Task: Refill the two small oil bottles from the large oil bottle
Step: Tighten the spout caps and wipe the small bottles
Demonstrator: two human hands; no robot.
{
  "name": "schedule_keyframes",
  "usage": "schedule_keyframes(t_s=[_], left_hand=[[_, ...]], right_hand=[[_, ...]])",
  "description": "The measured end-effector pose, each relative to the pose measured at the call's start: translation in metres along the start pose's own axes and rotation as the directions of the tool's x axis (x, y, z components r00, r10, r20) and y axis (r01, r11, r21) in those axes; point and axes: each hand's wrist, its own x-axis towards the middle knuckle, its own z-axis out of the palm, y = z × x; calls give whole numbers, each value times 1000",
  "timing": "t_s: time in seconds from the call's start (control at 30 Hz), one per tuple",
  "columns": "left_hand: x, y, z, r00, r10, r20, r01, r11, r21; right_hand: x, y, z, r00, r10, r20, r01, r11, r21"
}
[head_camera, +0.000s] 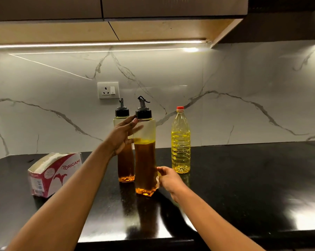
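Left hand (125, 134) is open, fingers spread at the near bottle's (145, 160) shoulder. Right hand (168, 180) pinches its lower side. Gripped that low, the tall bottle could tip against the rear bottle (126, 167) just behind. The big bottle (180, 142), still capped, stands apart on the worktop (243, 178).

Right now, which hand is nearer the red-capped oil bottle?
Right. The right hand is low, just left of the red-capped oil bottle; the left hand is farther left, up by the dispenser caps.
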Motion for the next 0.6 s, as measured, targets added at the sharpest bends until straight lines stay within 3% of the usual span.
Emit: schedule_keyframes(t_s=[0.07,0.13,0.23,0.47,0.6], left_hand=[[1,-4,3,997,33,-71,-33,999,6],[1,-8,9,981,123,-152,-92,976,197],[0,-14,17,958,254,-135,-168,874,455],[0,-12,10,984,170,-56,-144,939,312],[-2,-10,12,986,166,-30,-147,931,335]], right_hand=[[-1,1,-2,999,-23,-24,22,1000,-22],[-4,2,-4,997,-68,-40,66,996,-52],[-11,3,-6,992,-109,-59,105,992,-71],[-12,0,-8,994,61,-87,-44,981,187],[-11,0,8,978,168,-121,-135,961,242]])
